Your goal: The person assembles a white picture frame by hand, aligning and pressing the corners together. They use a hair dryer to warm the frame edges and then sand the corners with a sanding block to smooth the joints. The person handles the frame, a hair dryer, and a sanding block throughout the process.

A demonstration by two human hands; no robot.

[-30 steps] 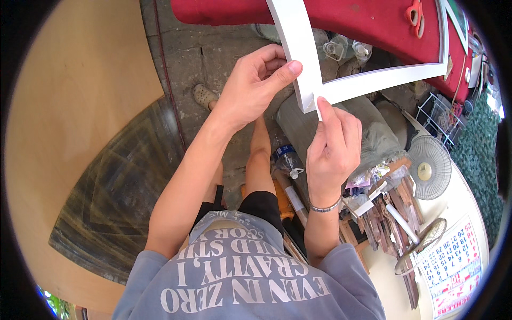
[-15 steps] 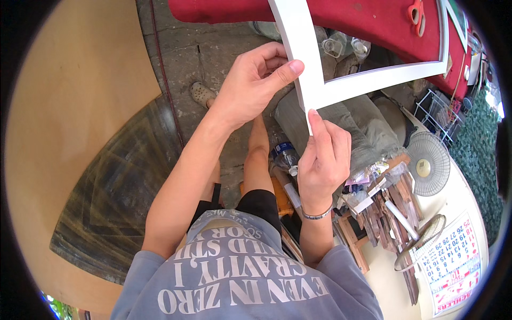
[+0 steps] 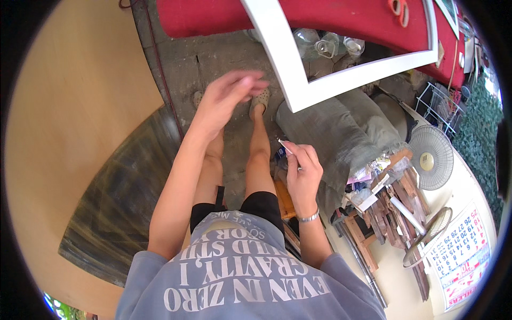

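Note:
A white picture frame lies over the red cloth ahead, its near corner jutting past the cloth's edge. My left hand hovers to the left of that corner, apart from it. Its fingers are stretched out, smeared by motion, and nothing shows in them. Lower down, my right hand pinches a thin, white, sliver-like strip between thumb and fingers. What exactly the strip is I cannot make out.
Orange-handled scissors lie on the red cloth. Beneath are clear plastic bottles. To the right stand a grey fabric-covered bulk, wood offcuts and a fan. A large tan board fills the left side.
Both hands have come off the frame. The left moved left and down, the right down and slightly left with the white strip. The frame shifted left and up in view.

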